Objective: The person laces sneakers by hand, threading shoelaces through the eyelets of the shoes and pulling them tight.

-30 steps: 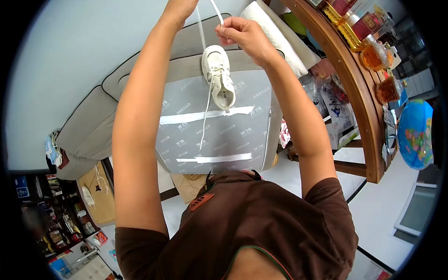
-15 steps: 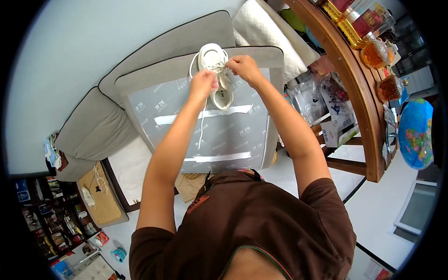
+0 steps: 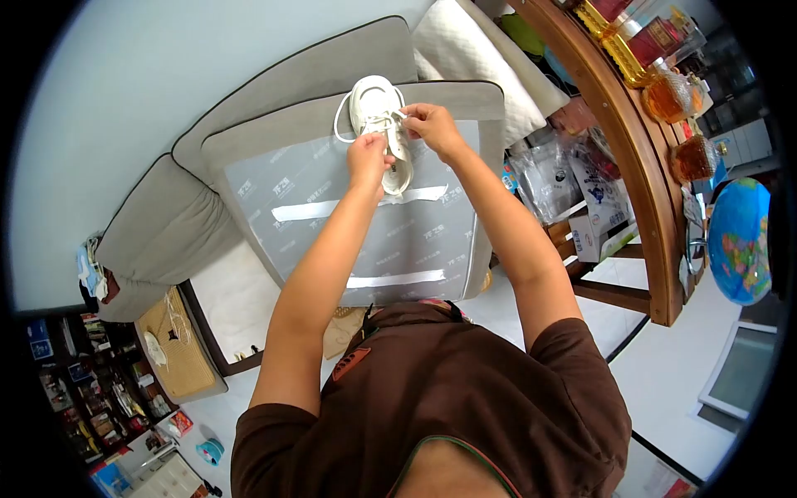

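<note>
A white lace-up shoe (image 3: 374, 98) lies on a grey printed board, its toe pointing away from me and its heel opening nearest me. My left hand (image 3: 369, 163) is closed in a pinch over the left side of the lacing, covering part of the shoe. On the other side, my right hand (image 3: 432, 130) pinches the white shoelace (image 3: 397, 115) by the right edge of the shoe. A loose loop of lace curves out left of the toe. The exact lace ends between my left fingers are hidden.
The grey board (image 3: 407, 241) carries white tape strips (image 3: 324, 210) and rests on a grey cushioned seat (image 3: 490, 104). To the right stands a wooden shelf (image 3: 618, 124) with amber bottles (image 3: 669, 98), a globe (image 3: 741, 241), and plastic-wrapped items (image 3: 544, 178) beneath.
My left hand has shifted right and slightly down, closer to the lacing. The lace end that trailed down the board is no longer visible there. My right hand stays near the same spot.
</note>
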`<action>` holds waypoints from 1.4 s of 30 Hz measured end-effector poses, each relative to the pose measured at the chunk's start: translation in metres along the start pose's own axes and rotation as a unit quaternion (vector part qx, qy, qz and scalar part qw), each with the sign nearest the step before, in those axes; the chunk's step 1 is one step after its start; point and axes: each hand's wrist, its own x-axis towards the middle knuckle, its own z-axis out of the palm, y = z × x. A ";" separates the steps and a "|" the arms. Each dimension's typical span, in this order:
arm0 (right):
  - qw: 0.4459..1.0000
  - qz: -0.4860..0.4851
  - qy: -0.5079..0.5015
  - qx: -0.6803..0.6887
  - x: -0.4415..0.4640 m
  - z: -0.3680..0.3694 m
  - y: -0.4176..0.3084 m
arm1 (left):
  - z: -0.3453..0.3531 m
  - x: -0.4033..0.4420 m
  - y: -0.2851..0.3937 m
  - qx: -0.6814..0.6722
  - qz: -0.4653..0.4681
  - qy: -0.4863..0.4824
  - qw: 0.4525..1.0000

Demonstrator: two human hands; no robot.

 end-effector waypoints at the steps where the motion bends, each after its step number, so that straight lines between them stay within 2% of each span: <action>1: 1.000 -0.001 0.016 0.019 0.002 0.000 0.003 | 0.001 -0.004 -0.002 0.003 -0.014 -0.007 1.000; 3: 0.997 -0.002 0.046 0.057 0.003 0.002 0.005 | 0.003 -0.012 -0.005 0.010 -0.045 -0.020 0.999; 6: 0.997 -0.005 0.051 0.065 0.006 0.005 0.009 | 0.009 -0.008 -0.014 -0.018 -0.017 -0.029 0.999; 9: 0.998 -0.010 0.063 -0.025 0.011 0.005 0.010 | 0.016 0.001 -0.015 -0.031 0.005 -0.019 0.999; 18: 0.994 -0.019 0.106 -0.001 0.023 0.016 0.011 | 0.028 0.020 -0.022 -0.040 0.028 0.031 0.998; 36: 0.995 0.006 0.100 -0.009 0.018 0.019 0.011 | 0.024 0.022 -0.023 -0.107 0.006 0.028 0.994; 42: 0.990 0.004 0.088 -0.113 0.022 0.017 0.011 | 0.022 0.023 -0.024 -0.104 0.005 0.023 0.994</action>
